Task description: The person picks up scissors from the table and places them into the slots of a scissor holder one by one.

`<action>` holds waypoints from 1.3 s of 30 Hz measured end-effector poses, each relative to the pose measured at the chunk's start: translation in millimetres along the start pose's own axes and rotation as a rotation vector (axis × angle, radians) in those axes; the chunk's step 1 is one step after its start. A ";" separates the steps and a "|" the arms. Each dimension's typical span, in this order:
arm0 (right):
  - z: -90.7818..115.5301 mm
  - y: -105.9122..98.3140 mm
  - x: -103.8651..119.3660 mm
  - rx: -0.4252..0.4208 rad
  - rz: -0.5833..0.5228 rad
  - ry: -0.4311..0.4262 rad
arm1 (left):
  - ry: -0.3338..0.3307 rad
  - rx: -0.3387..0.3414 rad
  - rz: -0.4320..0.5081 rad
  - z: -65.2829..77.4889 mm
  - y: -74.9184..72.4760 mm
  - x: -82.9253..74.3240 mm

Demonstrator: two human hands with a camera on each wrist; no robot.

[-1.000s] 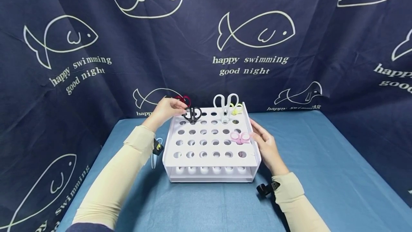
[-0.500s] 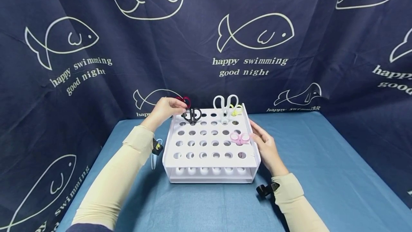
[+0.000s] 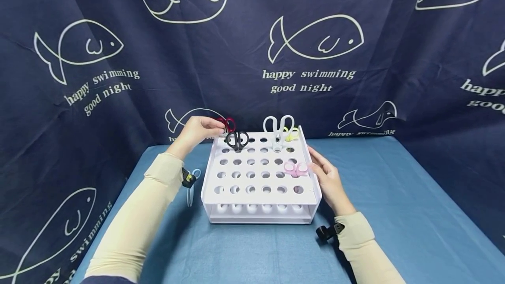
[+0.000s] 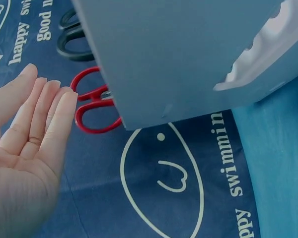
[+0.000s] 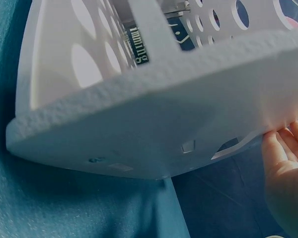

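A white rack (image 3: 244,197) with rows of round holes stands on the table. Black-handled scissors (image 3: 237,147) sit upright in a hole near its back left. My left hand (image 3: 196,134) hovers just beside them, fingers extended and holding nothing; in the left wrist view its fingertips are near the red scissors (image 4: 93,95) at the rack's back corner. White scissors (image 3: 277,146), yellow scissors (image 3: 290,137) and pink scissors (image 3: 296,170) stand in holes toward the right. My right hand (image 3: 329,185) rests against the rack's right wall, fingertips touching the outer panel (image 5: 139,134).
Light-blue scissors (image 3: 190,194) lie on the blue tablecloth (image 3: 252,253) left of the rack, partly behind the left wrist camera (image 3: 188,179). A dark blue curtain (image 3: 315,108) with fish drawings hangs close behind the rack.
My left hand has let go of the black scissors and moved slightly left and up from them. The right hand stays at the rack's right side.
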State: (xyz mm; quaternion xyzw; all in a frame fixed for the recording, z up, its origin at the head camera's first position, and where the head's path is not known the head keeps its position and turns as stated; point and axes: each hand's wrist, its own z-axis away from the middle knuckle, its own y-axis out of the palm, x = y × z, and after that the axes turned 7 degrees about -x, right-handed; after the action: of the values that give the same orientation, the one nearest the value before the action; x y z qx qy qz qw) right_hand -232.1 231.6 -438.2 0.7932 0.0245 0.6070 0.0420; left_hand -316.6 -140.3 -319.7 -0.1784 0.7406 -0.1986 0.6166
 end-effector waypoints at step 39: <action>0.7 0.4 0.0 0.003 -0.030 0.010 | -0.004 -0.063 0.117 17.9 -48.0 24.2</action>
State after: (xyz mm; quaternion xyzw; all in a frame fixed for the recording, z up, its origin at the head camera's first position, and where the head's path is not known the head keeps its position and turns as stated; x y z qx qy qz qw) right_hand -231.4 231.2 -438.3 0.7900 0.0374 0.6100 0.0497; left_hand -302.4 -195.1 -318.3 -0.1545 0.7546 -0.1385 0.6225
